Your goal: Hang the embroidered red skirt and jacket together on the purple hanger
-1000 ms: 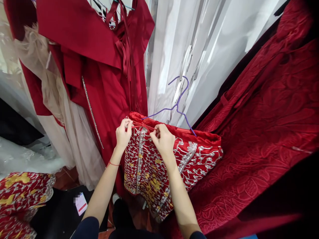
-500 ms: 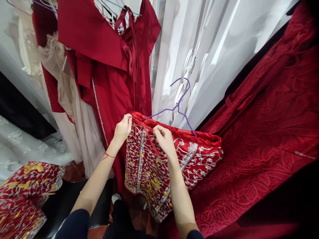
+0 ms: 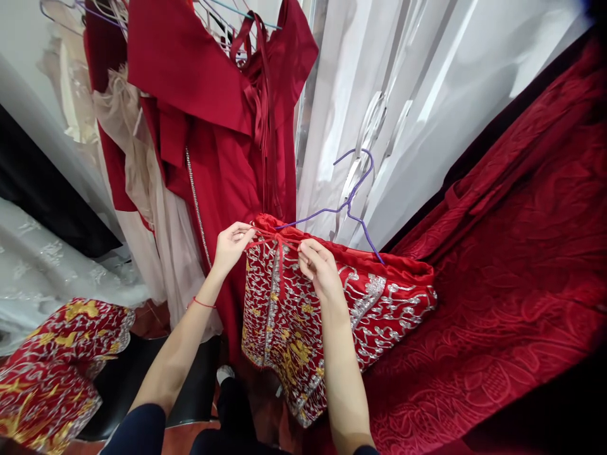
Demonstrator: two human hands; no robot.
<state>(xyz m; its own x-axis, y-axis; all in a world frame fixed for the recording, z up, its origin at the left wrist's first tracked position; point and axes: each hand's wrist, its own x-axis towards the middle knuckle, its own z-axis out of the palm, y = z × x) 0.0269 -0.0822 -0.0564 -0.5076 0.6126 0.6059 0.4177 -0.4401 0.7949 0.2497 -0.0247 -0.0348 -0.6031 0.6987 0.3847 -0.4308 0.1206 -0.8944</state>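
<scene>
A red skirt (image 3: 294, 328) with silver and gold embroidery hangs in front of me on a purple wire hanger (image 3: 348, 203), its red satin waistband (image 3: 398, 266) gathered along the top. Both ends of a thin red drawstring (image 3: 281, 265) are between my hands, with a bow at the skirt's upper left. My left hand (image 3: 232, 245) pinches one side of the drawstring, just left of the waistband. In my right hand (image 3: 317, 262), thumb and fingers are closed on the other side. The hanger's lower bar is hidden inside the waistband.
Dark red dresses (image 3: 222, 164) hang behind on the left, beside a pale tulle gown (image 3: 142, 170). A matching embroidered garment (image 3: 52, 373) lies over a black seat (image 3: 152, 379). White curtain (image 3: 327, 107) stands behind; a large patterned red fabric (image 3: 512, 284) fills the right.
My left hand has drawn the drawstring out to the left, and the string now stretches tighter between my hands with a bow showing. The whole view has shifted slightly.
</scene>
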